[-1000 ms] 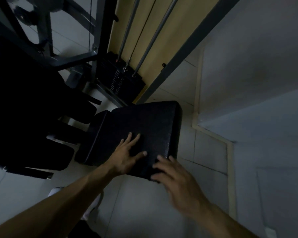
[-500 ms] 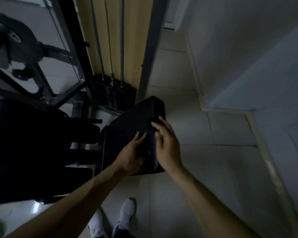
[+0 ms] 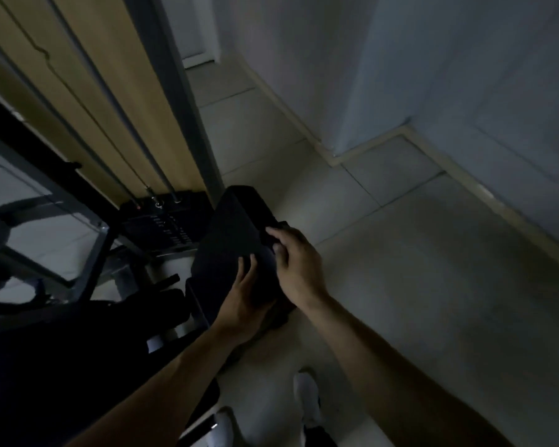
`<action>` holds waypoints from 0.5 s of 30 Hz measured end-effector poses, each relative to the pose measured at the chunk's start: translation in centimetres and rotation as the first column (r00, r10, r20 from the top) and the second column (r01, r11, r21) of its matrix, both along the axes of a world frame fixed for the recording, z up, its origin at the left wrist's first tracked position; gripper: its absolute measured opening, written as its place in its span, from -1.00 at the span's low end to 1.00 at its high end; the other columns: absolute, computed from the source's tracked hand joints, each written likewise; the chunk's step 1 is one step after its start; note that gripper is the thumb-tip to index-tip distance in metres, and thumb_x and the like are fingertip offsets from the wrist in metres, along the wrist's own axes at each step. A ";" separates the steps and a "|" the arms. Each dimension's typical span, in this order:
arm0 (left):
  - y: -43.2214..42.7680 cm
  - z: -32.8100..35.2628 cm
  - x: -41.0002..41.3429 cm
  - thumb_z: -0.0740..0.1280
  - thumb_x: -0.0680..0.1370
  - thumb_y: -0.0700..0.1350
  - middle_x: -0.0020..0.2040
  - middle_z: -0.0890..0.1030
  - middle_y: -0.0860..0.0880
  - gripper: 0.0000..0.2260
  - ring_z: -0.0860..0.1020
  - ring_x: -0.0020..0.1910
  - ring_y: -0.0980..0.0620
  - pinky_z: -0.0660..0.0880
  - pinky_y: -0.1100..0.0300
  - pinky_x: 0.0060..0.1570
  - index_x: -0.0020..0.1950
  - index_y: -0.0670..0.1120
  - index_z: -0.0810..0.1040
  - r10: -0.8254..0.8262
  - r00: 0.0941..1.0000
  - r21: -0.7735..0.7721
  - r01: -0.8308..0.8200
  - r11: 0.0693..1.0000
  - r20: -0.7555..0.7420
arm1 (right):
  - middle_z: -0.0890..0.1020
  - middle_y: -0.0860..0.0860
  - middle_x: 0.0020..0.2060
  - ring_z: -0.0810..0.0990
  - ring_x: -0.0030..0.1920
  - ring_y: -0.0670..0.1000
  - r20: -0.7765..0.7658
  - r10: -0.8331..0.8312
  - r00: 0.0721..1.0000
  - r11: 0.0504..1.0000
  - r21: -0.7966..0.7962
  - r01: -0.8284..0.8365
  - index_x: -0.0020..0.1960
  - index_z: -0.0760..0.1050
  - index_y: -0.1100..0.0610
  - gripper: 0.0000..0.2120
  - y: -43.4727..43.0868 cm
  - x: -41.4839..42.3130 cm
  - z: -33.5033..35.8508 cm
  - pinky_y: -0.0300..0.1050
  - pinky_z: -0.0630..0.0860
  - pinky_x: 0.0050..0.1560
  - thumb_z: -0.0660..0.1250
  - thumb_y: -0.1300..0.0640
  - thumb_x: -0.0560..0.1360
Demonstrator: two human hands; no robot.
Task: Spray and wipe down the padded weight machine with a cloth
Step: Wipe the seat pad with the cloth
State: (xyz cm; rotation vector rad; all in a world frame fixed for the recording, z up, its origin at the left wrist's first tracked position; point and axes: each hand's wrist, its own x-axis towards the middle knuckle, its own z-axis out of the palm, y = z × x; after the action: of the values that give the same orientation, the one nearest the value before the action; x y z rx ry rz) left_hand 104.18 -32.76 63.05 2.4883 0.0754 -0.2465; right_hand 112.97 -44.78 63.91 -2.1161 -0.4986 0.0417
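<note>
Hands are both on the black pad (image 3: 229, 240) of the weight machine, and the light is poor. The pad's long axis runs straight away from the person. Its near end is under the wrists and its far end is well beyond the fingertips, up by the weight stack (image 3: 165, 224) and the grey post (image 3: 204, 150). Most of the unwiped surface therefore lies ahead of the fingers, not beside them.

The left hand (image 3: 241, 301) lies flat on the top face, with its fingers (image 3: 249, 264) released, fairly straight and pointing along that axis. It is pressing, not gripping. Just to its right, the right hand (image 3: 299, 269) comes in over the pad's right edge. Its fingers (image 3: 273, 233) are bent around that edge with the thumb tucked against the side, so it is grasping the pad. The two hands are close together, nearly touching, on the near half.

No cloth can be made out. A dark patch sits between the palms, but I can't tell if it is fabric or just the pad's side. No spray bottle shows either.

As I read it, the left hand is better placed for the stroke, because it is already flat and lined up lengthways. It needs a push forward from the fingertips toward the far end while the right hand steadies the edge. The left forearm comes in low from the near left, and the right forearm angles in from the near right. Pale floor tiles (image 3: 400, 285) lie to the right of the fingers, and white shoes (image 3: 305, 398) show below the wrists.
</note>
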 end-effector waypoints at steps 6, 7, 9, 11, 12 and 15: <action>3.6 -3.2 -0.9 0.17 0.71 -0.07 0.63 -0.27 -0.10 -0.37 -0.32 0.59 -0.23 -0.02 -0.07 0.62 0.55 0.03 -0.26 -0.193 0.980 0.028 0.194 0.981 -0.041 | 0.49 0.04 0.48 0.41 0.52 -0.02 0.070 -0.458 0.886 0.871 0.236 0.432 0.50 0.45 0.14 -0.63 -0.1 -7.8 -3.0 -0.20 0.45 0.42 0.22 0.20 0.70; 3.6 -3.2 -1.0 0.10 0.71 -0.05 0.66 -0.17 -0.19 -0.43 -0.26 0.60 -0.32 0.05 -0.16 0.60 0.59 0.05 -0.21 -0.229 0.973 0.057 0.230 0.972 -0.019 | 0.45 0.05 0.51 0.37 0.55 -0.01 0.056 -0.526 0.849 0.828 0.262 0.495 0.52 0.42 0.15 -0.61 0.2 -9.1 -3.9 -0.23 0.40 0.46 0.21 0.18 0.70; 3.7 -3.6 -1.5 -0.10 0.70 0.06 0.63 0.01 -0.31 -0.53 -0.13 0.58 -0.46 0.15 -0.34 0.53 0.59 0.13 -0.19 -0.320 0.946 0.098 0.314 0.944 0.051 | 0.41 0.04 0.55 0.36 0.54 -0.05 -0.013 -0.652 0.758 0.722 0.295 0.626 0.57 0.35 0.12 -0.57 1.4 -11.4 -5.3 -0.23 0.37 0.47 0.20 0.14 0.72; 3.6 -3.2 -2.3 -0.02 0.67 0.12 0.64 -0.07 -0.25 -0.51 -0.10 0.58 -0.44 0.11 -0.27 0.53 0.54 0.31 -0.16 -0.348 0.932 0.061 0.344 0.937 0.099 | 0.48 0.00 0.48 0.48 0.44 -0.08 -0.186 -0.728 0.660 0.596 0.304 0.743 0.58 0.31 0.04 -0.56 3.1 -13.3 -7.5 -0.06 0.51 0.38 0.18 0.03 0.72; 3.8 -3.3 -2.2 0.06 0.66 0.07 0.65 -0.18 -0.16 -0.44 -0.10 0.61 -0.38 0.16 -0.30 0.54 0.57 0.34 -0.15 -0.300 0.950 0.008 0.301 0.954 0.083 | 0.54 -0.03 0.40 0.56 0.33 -0.09 -0.267 -0.741 0.616 0.553 0.280 0.785 0.56 0.32 -0.02 -0.58 4.0 -14.1 -8.6 0.02 0.59 0.27 0.17 -0.03 0.71; 4.9 -5.4 -2.8 0.22 0.66 -0.16 0.65 -0.28 0.09 -0.27 0.01 0.64 -0.15 0.11 0.05 0.52 0.64 0.28 -0.15 -0.147 0.988 -0.105 0.151 0.983 0.045 | 0.61 -0.15 0.10 0.64 0.03 -0.12 -0.331 -0.751 0.571 0.511 0.257 0.820 0.33 0.41 -0.15 -0.77 6.1 -16.9 -12.3 0.00 0.63 -0.04 0.22 -0.04 0.67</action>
State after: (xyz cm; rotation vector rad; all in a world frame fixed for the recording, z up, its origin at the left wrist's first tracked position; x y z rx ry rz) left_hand 101.34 -27.84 57.66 2.3916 -0.1368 -0.2605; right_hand 96.03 -38.71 51.63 -1.7298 0.5895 -0.3715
